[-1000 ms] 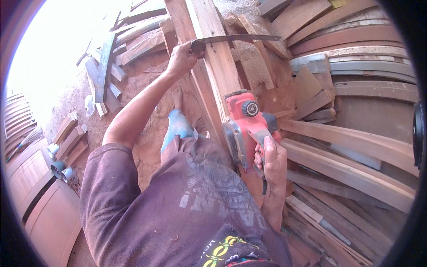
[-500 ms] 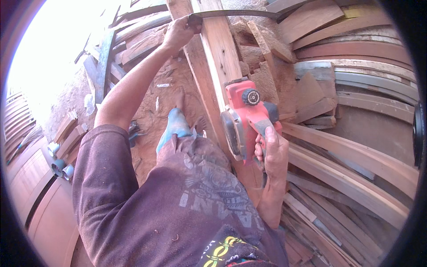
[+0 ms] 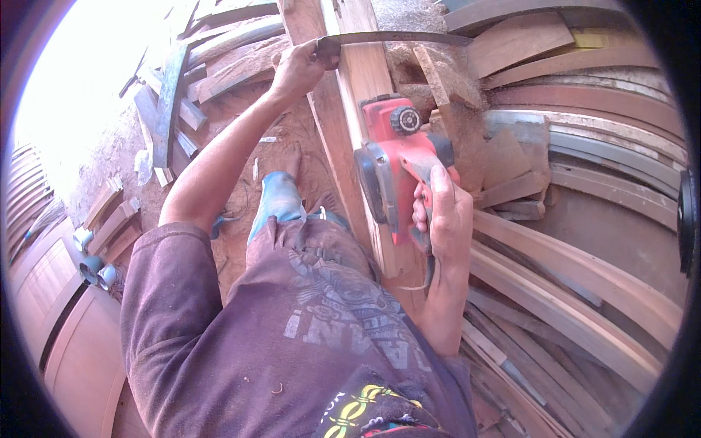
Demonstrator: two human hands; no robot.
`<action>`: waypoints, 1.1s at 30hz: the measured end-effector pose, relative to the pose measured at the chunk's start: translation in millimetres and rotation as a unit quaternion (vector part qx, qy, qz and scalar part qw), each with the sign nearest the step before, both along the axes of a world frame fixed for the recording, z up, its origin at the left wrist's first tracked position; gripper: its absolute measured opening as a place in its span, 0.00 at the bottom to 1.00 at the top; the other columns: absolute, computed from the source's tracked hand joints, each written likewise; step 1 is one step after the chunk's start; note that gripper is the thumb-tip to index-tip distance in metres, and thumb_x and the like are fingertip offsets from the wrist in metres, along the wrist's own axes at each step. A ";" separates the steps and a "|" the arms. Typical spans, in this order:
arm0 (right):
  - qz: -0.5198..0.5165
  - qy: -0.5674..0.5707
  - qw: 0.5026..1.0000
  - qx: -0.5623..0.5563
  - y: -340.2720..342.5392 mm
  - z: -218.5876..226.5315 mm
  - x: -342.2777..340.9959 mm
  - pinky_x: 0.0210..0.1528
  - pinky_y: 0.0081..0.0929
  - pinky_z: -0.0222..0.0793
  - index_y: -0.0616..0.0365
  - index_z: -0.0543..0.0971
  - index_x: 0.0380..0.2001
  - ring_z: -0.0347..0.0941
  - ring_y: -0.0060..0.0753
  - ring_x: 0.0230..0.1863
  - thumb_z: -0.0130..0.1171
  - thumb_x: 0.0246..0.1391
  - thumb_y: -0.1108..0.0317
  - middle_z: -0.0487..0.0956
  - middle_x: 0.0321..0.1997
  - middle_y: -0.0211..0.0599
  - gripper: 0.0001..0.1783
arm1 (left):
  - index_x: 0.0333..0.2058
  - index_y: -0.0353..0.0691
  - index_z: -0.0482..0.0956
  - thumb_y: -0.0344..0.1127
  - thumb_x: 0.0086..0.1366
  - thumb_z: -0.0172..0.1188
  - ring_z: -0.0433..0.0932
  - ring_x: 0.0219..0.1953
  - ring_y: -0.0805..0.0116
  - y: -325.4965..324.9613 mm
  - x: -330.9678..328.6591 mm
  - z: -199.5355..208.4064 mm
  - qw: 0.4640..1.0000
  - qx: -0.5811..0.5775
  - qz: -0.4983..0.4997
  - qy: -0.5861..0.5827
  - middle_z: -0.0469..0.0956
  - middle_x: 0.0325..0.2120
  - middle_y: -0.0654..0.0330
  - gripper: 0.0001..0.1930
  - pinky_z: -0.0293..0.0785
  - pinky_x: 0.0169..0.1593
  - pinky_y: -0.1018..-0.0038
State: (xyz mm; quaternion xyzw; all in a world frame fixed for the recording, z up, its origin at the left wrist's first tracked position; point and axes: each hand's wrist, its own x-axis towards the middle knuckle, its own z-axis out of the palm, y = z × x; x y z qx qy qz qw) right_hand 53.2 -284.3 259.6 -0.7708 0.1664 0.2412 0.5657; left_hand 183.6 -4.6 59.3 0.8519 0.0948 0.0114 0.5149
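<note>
L hand (image 3: 298,67): arm out fwd, fingers curled rd dark handle of thin-bladed tool (image 3: 409,36).
R hand (image 3: 445,208): nearer body, wrapped rd grip of red planer (image 3: 396,159), thumb on top.
Blade: spans board (image 3: 371,77), beyond planer.
Planer: over board's nr end.
Ground (image 3: 244,164): reddish-brn, dusty.
Room: timber (image 3: 577,306) stacked R, offcuts (image 3: 237,73) upper L, panels (image 3: 87,354) lower L.

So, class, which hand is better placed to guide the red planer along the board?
Probably the right hand: it grips the red planer over the board, while the left hand holds a long-bladed tool.
</note>
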 end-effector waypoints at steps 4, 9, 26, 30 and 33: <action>0.007 -0.014 1.000 -0.004 16.9 -1.3 26.4 0.21 0.17 0.56 0.59 0.76 0.29 0.63 0.14 0.19 0.51 0.72 0.41 0.69 0.20 0.24 0.30 | 0.51 0.43 0.86 0.41 0.67 0.70 0.86 0.44 0.70 11.3 -7.1 -17.6 0.985 -0.159 0.058 -0.011 0.90 0.40 0.58 0.16 0.79 0.51 0.66; -0.009 -0.018 1.000 0.009 36.9 -4.9 61.4 0.19 0.18 0.58 0.58 0.77 0.25 0.65 0.14 0.17 0.54 0.73 0.44 0.71 0.18 0.22 0.29 | 0.47 0.35 0.86 0.35 0.65 0.72 0.85 0.40 0.74 39.1 -27.9 -4.8 0.971 -0.185 0.150 -0.005 0.89 0.40 0.59 0.14 0.79 0.46 0.75; 0.015 -0.058 0.997 0.049 103.1 -11.6 166.3 0.20 0.19 0.58 0.64 0.81 0.35 0.64 0.16 0.21 0.55 0.69 0.41 0.71 0.26 0.28 0.31 | 0.52 0.39 0.83 0.37 0.66 0.74 0.83 0.42 0.75 134.0 -99.5 -39.4 0.909 -0.240 0.342 -0.006 0.86 0.43 0.63 0.18 0.81 0.45 0.72; 0.034 -0.064 0.996 0.046 119.5 -16.7 197.9 0.20 0.19 0.58 0.68 0.85 0.43 0.64 0.16 0.21 0.55 0.68 0.42 0.71 0.28 0.27 0.33 | 0.52 0.38 0.83 0.36 0.66 0.73 0.83 0.42 0.75 143.6 -108.3 -35.6 0.908 -0.227 0.351 0.003 0.86 0.44 0.63 0.18 0.82 0.45 0.72; 0.043 -0.077 0.995 0.045 136.6 -18.6 226.0 0.21 0.20 0.58 0.66 0.86 0.42 0.64 0.16 0.22 0.54 0.67 0.43 0.71 0.28 0.27 0.32 | 0.52 0.38 0.83 0.36 0.67 0.73 0.83 0.43 0.75 151.7 -119.7 -34.3 0.905 -0.214 0.368 0.012 0.86 0.44 0.63 0.18 0.82 0.46 0.73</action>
